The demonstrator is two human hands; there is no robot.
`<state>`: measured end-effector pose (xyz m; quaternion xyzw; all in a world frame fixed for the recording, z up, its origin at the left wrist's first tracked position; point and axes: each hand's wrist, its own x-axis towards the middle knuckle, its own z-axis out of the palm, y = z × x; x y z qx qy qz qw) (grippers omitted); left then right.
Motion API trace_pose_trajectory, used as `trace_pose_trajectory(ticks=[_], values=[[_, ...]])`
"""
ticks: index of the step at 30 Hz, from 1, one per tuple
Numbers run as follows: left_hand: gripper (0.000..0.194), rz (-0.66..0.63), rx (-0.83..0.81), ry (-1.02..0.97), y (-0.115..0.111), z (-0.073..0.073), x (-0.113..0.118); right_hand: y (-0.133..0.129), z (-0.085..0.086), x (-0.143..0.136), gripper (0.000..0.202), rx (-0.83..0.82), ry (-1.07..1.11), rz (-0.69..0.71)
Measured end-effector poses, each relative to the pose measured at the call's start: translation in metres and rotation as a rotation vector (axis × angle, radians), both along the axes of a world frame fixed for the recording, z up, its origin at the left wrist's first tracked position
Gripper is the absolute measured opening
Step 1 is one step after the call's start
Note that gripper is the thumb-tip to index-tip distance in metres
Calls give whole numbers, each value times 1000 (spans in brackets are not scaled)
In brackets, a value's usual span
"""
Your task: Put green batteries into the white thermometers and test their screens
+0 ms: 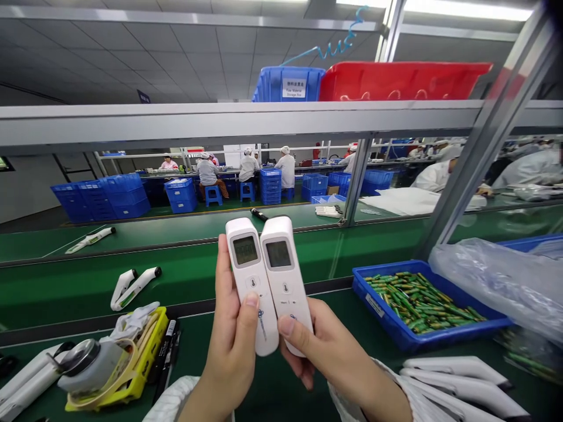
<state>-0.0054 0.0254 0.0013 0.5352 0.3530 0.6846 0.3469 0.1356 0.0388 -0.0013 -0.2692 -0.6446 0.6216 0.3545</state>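
Note:
Two white infrared thermometers are held up side by side, screens facing me, their bodies touching near the top. My left hand [234, 334] is closed around the left thermometer [259, 293], thumb on its front below the button. Its small screen shows faint digits. My right hand [314, 340] grips the right thermometer [281, 281] by its lower part, thumb pressed on the front; that screen looks dark grey. More white thermometers [457, 381] lie stacked at the lower right, near my right sleeve. Others [132, 287] rest on the green belt to the left.
A blue tray [363, 287] of green battery-like cylinders stands right, beside clear plastic bags [497, 281]. Left is a yellow tray [153, 351] with a bottle [90, 366], and black markers [165, 357]. A metal post [484, 135] rises at right. Co-workers sit beyond the belt.

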Motion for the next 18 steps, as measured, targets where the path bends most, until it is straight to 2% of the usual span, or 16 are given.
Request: trace_pose_trajectory(ticks=[4, 8, 12, 18], values=[[64, 67, 11, -54, 2, 3, -3, -1, 3, 2, 39, 55, 58, 53], [64, 85, 15, -56, 6, 2, -8, -1, 4, 2, 38, 94, 73, -10], [62, 51, 31, -65, 8, 0, -9, -1, 7, 2, 38, 98, 44, -65], [60, 17, 43, -85, 2, 8, -3, 3, 12, 3, 41, 18, 132, -54]])
